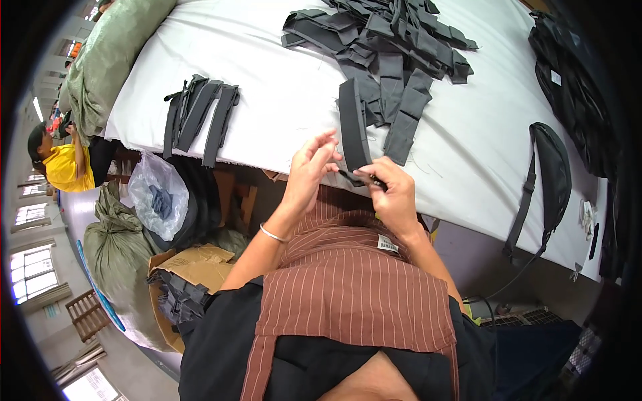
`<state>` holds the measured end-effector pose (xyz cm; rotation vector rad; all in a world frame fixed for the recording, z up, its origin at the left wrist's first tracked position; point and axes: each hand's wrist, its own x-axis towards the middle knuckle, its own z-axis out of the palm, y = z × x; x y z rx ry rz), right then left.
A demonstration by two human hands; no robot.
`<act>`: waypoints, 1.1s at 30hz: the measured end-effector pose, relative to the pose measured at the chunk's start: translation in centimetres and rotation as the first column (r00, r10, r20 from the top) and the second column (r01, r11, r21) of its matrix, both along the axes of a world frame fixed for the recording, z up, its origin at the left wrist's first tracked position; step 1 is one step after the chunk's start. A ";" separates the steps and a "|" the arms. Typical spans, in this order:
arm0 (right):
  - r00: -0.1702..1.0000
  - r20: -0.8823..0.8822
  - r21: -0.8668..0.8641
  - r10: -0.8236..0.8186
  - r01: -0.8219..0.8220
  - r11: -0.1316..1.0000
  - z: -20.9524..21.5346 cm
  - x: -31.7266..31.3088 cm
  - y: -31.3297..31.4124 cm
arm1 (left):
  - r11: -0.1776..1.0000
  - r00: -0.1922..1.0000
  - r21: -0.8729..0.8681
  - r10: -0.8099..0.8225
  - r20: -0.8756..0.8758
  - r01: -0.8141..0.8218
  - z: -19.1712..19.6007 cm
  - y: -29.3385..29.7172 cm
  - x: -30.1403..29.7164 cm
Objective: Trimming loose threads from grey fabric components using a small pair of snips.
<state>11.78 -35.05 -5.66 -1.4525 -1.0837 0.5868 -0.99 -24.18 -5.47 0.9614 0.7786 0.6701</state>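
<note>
A dark grey padded fabric strip (353, 123) lies near the table's front edge, its far end against a heap of similar strips (394, 40). My right hand (391, 187) is closed at the strip's near end, around a small black tool (378, 182) mostly hidden by the fingers; its kind is unclear. To the left of the strip is my left hand (311, 167), fingers apart and nothing visible in them, the fingertips close to its edge. A short dark strap end (351, 178) hangs between the two hands.
Several finished-looking strips (200, 117) lie at the left on the white-covered table (281, 80). A black waist bag (550, 177) and black bags (568, 87) are at the right. Below left stand a cardboard box (200, 257) and sacks (117, 234). A person in yellow (67, 167) is farther left.
</note>
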 end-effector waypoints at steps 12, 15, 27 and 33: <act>0.802 0.598 -0.083 0.013 0.046 0.995 0.3 -1.1 -1.1 | 0.989 0.984 0.121 -0.062 -0.168 0.083 -0.3 2.4 2.1; 0.806 0.592 -0.105 -0.015 0.095 0.990 0.1 -0.8 -1.0 | 0.996 0.995 0.034 0.085 -0.050 -0.084 -0.5 1.6 2.3; 0.879 0.470 -0.125 -0.075 0.150 0.981 0.6 1.3 -1.0 | 0.998 0.999 0.057 0.037 0.031 -0.039 2.2 0.3 1.2; 0.839 0.538 -0.114 -0.077 0.162 0.980 0.5 1.3 -1.0 | 0.998 0.998 0.024 0.060 -0.007 -0.060 2.8 0.2 2.0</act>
